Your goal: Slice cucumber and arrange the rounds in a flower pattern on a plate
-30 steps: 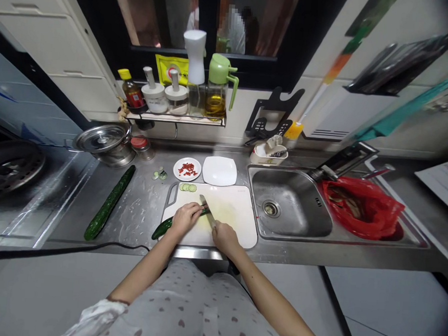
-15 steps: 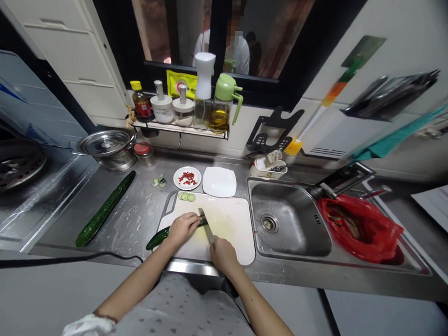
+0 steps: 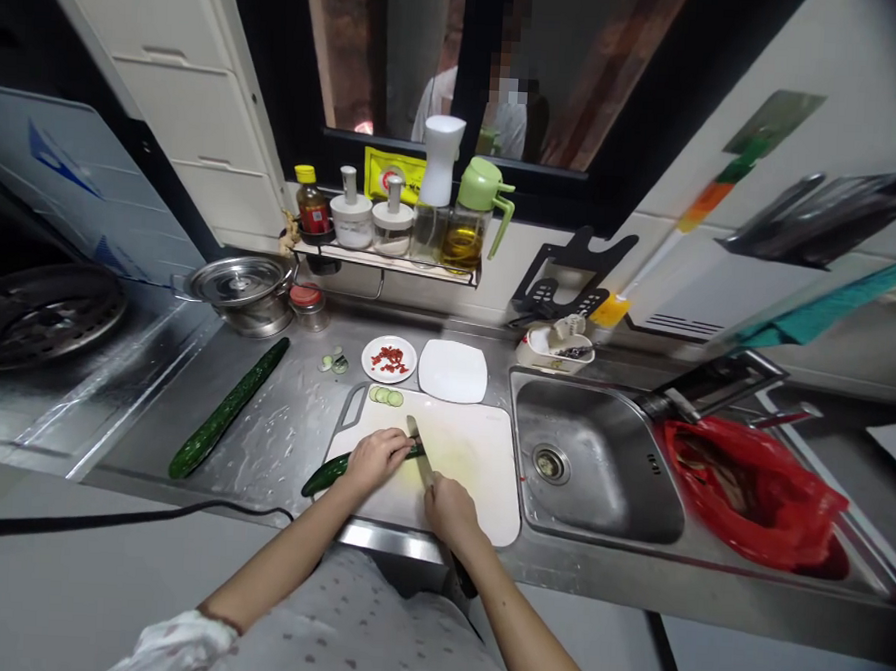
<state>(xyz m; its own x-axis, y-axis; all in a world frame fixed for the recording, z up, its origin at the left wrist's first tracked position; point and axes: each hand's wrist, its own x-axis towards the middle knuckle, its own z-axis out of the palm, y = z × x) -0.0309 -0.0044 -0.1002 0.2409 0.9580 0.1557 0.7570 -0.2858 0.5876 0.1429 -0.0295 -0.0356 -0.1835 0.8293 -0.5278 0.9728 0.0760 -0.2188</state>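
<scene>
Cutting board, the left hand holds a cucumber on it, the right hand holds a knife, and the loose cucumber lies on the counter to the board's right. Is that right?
Not quite: the loose cucumber lies on the counter left of the cutting board, as the head view shows. The rest stands: left hand holding the other cucumber on the board, right hand holding the knife.

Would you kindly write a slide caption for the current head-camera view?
Left hand holds a cucumber on a white cutting board; right hand holds a knife at the cucumber's end.
</scene>
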